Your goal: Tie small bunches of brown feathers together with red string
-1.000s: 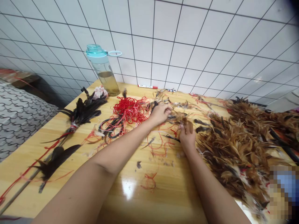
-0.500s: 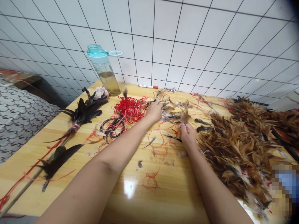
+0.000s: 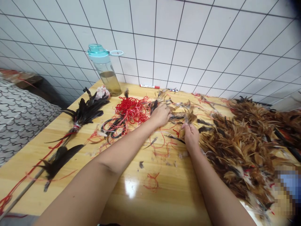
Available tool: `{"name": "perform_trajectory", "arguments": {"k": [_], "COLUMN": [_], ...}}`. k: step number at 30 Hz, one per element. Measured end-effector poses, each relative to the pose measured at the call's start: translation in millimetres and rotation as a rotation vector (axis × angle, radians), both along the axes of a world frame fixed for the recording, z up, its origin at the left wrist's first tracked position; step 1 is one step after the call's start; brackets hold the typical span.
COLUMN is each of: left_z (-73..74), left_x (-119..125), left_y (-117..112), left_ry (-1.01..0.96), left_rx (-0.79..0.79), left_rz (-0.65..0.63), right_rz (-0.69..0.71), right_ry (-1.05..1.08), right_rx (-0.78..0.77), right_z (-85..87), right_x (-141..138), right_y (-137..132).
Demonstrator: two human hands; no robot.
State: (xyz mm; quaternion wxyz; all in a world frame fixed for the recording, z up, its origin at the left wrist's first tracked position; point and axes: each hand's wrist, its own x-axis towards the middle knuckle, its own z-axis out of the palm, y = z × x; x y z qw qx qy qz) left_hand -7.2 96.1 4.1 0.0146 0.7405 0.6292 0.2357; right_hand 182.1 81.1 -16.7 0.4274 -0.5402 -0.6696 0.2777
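Now, right hand (image 3: 191, 136): clamped on a small tuft of brown feathers (image 3: 190, 116), tips fanned towards 12 o'clock, just over or on the tabletop (image 3: 171, 194); which of the two cannot be told.
Left hand (image 3: 161, 115): at about 10 o'clock from your right, fingers curled down among loose feathers (image 3: 176, 117); whether they are closed on anything cannot be told.
Tuft grip: you would do best to pinch low on the quills, firmly enough that none slip, lightly enough not to crease the vanes.
Loose-feather picking: lift only a few at a time by the quill and turn them the tuft's way.
Red cord (image 3: 131, 110): tangled close at 9 o'clock from your left hand; lift clear so you don't drag strands along.
Quill ends: hidden inside your right fist, so you cannot check here that they are level.
Black loops (image 3: 114, 137): at 8 o'clock from your left hand, perhaps scissor handles; the cord covers the rest.
Brown feather pile (image 3: 230, 141): at 3 o'clock from your right hand, its far end cut off.
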Motion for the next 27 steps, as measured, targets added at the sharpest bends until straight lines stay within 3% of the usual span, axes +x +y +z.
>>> {"name": "perform_trajectory", "arguments": {"k": [4,8,12,15,18,21,24,27], "left_z": [-8.5,-6.7,1.7,6.4,9.3,13.0,16.7,16.5], "left_x": [2.4,1.7,-1.3,0.0,7.6,18.9,30.2,39.4], "left_y": [1.6,1.7,3.0,5.0,4.1,-1.8,-10.3,-16.9], "left_ry": [0.03,-0.03,-0.243,-0.521,-0.897,-1.207,-1.322,-1.31], "left_rx": [-0.014,-0.019,0.072,0.059,-0.058,-0.24,-0.455,-0.552], "left_rz": [-0.004,0.024,0.148,0.188,0.158,0.044,-0.058,-0.114], "right_rz": [0.004,-0.01,-0.019,-0.013,-0.014,-0.015,-0.021,-0.04], "right_ry": [0.008,0.019,0.03,0.044,0.077,0.121,0.134,0.123], "right_rx": [0.003,0.012,0.018,0.022,0.012,0.006,0.003,-0.007], "right_z": [0.1,-1.2,-2.9,-3.5,-4.0,-5.7,-9.3,-12.9], "right_x": [-0.5,-1.3,-1.2,-0.4,0.6,1.4,1.5,1.2], "right_y": [0.0,0.4,1.0,1.4,1.6,2.4,4.4,6.4]}}
